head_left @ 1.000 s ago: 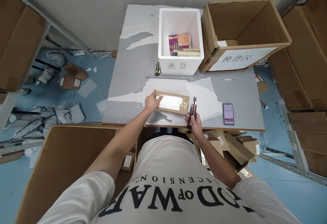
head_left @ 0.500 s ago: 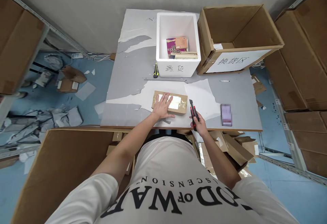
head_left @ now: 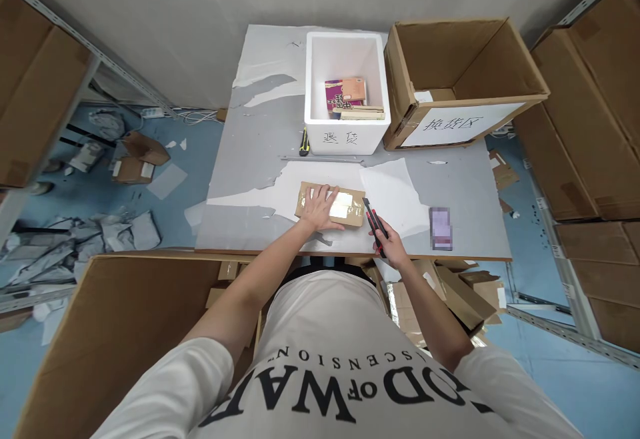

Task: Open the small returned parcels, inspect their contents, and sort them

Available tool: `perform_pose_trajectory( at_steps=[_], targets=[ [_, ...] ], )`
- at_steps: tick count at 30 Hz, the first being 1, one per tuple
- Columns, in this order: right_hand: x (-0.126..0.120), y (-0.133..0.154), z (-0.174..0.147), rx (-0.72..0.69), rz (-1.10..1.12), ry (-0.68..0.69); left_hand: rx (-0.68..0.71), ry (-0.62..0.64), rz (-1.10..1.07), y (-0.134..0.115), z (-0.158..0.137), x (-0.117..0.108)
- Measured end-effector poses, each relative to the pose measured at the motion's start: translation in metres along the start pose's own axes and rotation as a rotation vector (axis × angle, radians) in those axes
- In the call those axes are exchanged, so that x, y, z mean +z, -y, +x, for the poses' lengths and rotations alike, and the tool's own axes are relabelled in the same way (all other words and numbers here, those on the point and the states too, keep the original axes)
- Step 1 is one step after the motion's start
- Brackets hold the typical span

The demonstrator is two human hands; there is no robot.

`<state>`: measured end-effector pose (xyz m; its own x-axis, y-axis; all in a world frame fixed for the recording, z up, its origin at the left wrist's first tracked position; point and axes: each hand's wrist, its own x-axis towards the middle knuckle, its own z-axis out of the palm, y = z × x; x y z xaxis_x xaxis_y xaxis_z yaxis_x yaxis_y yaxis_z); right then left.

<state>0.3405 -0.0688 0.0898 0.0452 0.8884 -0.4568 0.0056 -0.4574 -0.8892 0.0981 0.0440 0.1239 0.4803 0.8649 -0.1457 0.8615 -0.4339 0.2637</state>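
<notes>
Nearest, we log the right hand (head_left: 388,243) wrapped around a red-and-black box cutter (head_left: 376,225), just right of the parcel (head_left: 357,213); the blade end is at the parcel's right edge, touching or not we can't tell. The left hand (head_left: 317,210) grips nothing: fingers spread, palm down on the parcel's left half, partly over its label (head_left: 343,205). Parcel lies flat on the table (head_left: 483,225).

We judge the step as bracing the parcel and lining up on its taped right end; the next move calls for steady pressure, shallow blade, fingers clear.

Versus a second ago, we note the left hand went from pinching the parcel's left end to pressing its top, and the box cutter now leans toward it.

Phone (head_left: 441,229), blurred: well right of the parcel. Beyond the parcel: foam box (head_left: 345,141) with books (head_left: 334,94); cardboard box (head_left: 453,52) beyond and right.
</notes>
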Motion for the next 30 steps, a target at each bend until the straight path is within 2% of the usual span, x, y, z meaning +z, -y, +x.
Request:
perform_pose_trajectory(
  at_steps=[4,7,20,30],
  targets=[
    [-0.002,0.012,-0.002,-0.011,-0.052,-0.062,-0.011,-0.004,-0.019,0.0,0.004,0.0],
    [-0.001,0.016,-0.002,0.012,-0.068,-0.043,-0.007,-0.014,-0.032,0.0,0.003,0.001],
    [-0.003,0.005,0.0,-0.005,-0.024,-0.02,-0.024,-0.011,-0.022,-0.001,0.001,0.003],
    [-0.004,0.011,0.003,0.015,-0.042,-0.009,0.001,-0.032,-0.036,0.0,0.001,0.003]
  ],
)
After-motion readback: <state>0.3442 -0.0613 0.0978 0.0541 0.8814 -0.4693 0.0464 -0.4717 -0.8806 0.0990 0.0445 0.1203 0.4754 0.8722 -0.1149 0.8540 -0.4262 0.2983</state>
